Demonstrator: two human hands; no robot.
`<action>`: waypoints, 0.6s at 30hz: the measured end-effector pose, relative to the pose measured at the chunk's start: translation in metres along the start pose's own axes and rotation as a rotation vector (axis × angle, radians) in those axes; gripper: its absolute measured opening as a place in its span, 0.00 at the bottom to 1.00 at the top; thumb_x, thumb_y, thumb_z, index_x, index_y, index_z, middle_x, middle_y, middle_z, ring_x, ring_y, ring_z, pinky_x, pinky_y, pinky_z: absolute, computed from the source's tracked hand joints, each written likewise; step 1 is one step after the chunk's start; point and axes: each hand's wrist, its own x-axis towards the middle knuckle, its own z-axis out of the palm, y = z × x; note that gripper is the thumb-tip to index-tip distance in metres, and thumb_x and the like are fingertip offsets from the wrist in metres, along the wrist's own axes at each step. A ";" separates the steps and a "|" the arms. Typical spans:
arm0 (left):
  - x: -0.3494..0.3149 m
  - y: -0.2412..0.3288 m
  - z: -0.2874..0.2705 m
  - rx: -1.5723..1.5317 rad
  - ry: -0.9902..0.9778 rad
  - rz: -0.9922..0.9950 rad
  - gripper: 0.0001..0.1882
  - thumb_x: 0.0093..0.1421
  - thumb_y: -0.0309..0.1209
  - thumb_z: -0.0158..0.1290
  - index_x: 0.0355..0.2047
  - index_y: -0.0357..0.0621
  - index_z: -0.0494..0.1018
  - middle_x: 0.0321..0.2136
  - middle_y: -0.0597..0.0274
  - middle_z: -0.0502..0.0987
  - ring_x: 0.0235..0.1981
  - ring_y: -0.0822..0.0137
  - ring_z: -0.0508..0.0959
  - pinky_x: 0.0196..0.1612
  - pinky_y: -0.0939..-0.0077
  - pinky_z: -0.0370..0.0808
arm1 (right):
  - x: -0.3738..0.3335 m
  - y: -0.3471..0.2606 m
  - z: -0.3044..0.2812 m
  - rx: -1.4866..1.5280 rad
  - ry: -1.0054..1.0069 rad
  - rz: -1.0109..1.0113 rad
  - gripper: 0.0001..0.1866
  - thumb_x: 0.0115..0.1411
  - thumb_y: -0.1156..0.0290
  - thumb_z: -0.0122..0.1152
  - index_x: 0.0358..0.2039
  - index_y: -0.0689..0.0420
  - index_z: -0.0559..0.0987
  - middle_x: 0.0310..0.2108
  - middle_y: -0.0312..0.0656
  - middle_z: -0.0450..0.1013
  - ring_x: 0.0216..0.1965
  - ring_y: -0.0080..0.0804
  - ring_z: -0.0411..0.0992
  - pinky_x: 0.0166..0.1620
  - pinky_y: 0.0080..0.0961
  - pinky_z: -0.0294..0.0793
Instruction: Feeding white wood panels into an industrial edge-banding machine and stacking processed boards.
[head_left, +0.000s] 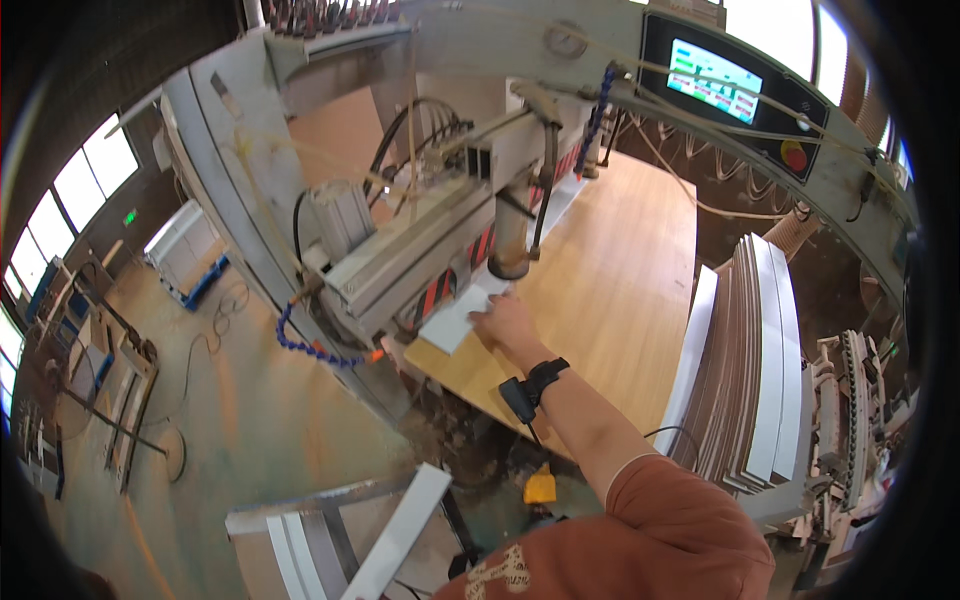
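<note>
Head view: right hand (507, 322) lies flat, fingers together, on a white panel (458, 316) at the near-left edge of the wooden table (600, 270), under the machine's press foot (508, 262). Panel stack (755, 360) stands right. Left hand unseen.

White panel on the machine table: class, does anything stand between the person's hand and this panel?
Nothing visible does. The right hand already rests flat on the white panel, which lies on the wooden table, its far end near the machine's pressing column. The left hand is out of view.
</note>
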 end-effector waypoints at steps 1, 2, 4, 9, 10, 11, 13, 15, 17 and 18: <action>0.012 -0.012 0.019 0.019 0.184 0.265 0.15 0.54 0.39 0.42 0.34 0.41 0.64 0.27 0.59 0.65 0.28 0.63 0.64 0.33 0.71 0.64 | -0.016 -0.017 0.001 -0.005 -0.033 0.010 0.32 0.44 0.54 0.55 0.44 0.62 0.61 0.34 0.57 0.65 0.39 0.46 0.63 0.37 0.38 0.64; 0.017 -0.020 0.036 0.045 0.315 0.441 0.16 0.53 0.39 0.44 0.35 0.40 0.65 0.30 0.58 0.67 0.31 0.62 0.66 0.35 0.71 0.66 | -0.030 -0.036 0.004 -0.023 -0.017 0.007 0.37 0.39 0.50 0.56 0.44 0.63 0.62 0.39 0.57 0.63 0.45 0.49 0.56 0.44 0.40 0.55; 0.023 -0.032 0.055 0.078 0.468 0.615 0.19 0.51 0.39 0.48 0.37 0.38 0.66 0.36 0.56 0.71 0.37 0.62 0.71 0.41 0.71 0.69 | -0.039 -0.046 0.009 -0.039 -0.007 0.010 0.42 0.34 0.45 0.58 0.44 0.64 0.63 0.43 0.57 0.60 0.50 0.51 0.49 0.51 0.42 0.46; 0.020 -0.017 0.051 0.149 0.454 0.701 0.17 0.52 0.36 0.46 0.37 0.35 0.65 0.36 0.54 0.71 0.37 0.60 0.71 0.40 0.69 0.70 | -0.024 -0.033 0.028 -0.089 0.156 -0.066 0.42 0.31 0.49 0.61 0.43 0.67 0.62 0.43 0.58 0.59 0.49 0.51 0.51 0.51 0.39 0.48; 0.018 -0.013 0.045 0.134 0.457 0.709 0.17 0.52 0.36 0.46 0.37 0.35 0.65 0.36 0.54 0.71 0.37 0.60 0.71 0.40 0.69 0.70 | -0.021 -0.030 0.026 -0.024 0.179 -0.082 0.42 0.31 0.50 0.61 0.43 0.67 0.62 0.43 0.58 0.59 0.49 0.51 0.52 0.51 0.37 0.49; 0.014 -0.009 0.042 0.116 0.475 0.686 0.17 0.52 0.37 0.46 0.37 0.35 0.65 0.36 0.54 0.70 0.37 0.60 0.71 0.41 0.69 0.70 | -0.017 -0.026 0.025 -0.023 0.171 -0.096 0.42 0.31 0.50 0.61 0.43 0.67 0.62 0.43 0.58 0.59 0.49 0.51 0.52 0.51 0.37 0.49; 0.005 -0.002 0.034 0.067 0.497 0.683 0.18 0.53 0.37 0.45 0.38 0.35 0.64 0.37 0.54 0.70 0.38 0.60 0.71 0.41 0.69 0.70 | -0.008 -0.022 0.027 -0.017 0.242 -0.079 0.39 0.30 0.56 0.63 0.42 0.67 0.63 0.41 0.56 0.60 0.47 0.47 0.55 0.50 0.33 0.55; -0.005 -0.002 0.024 0.122 0.489 0.751 0.15 0.54 0.35 0.42 0.38 0.37 0.63 0.36 0.55 0.69 0.36 0.63 0.71 0.39 0.74 0.71 | -0.011 -0.035 0.030 -0.032 0.233 -0.077 0.40 0.30 0.58 0.64 0.43 0.67 0.62 0.40 0.56 0.62 0.45 0.47 0.59 0.47 0.33 0.59; -0.004 -0.004 0.030 -0.022 0.447 0.664 0.18 0.56 0.37 0.40 0.40 0.35 0.62 0.40 0.52 0.67 0.41 0.58 0.68 0.46 0.68 0.66 | -0.017 -0.041 0.017 0.137 0.146 -0.016 0.36 0.32 0.55 0.63 0.39 0.64 0.65 0.36 0.53 0.66 0.39 0.46 0.64 0.42 0.33 0.64; -0.005 0.000 0.023 0.068 0.273 0.660 0.17 0.55 0.36 0.41 0.40 0.36 0.62 0.39 0.52 0.67 0.41 0.60 0.68 0.45 0.68 0.66 | -0.021 -0.045 0.020 -0.083 0.236 -0.026 0.33 0.33 0.57 0.64 0.37 0.65 0.66 0.32 0.52 0.68 0.35 0.46 0.67 0.38 0.33 0.66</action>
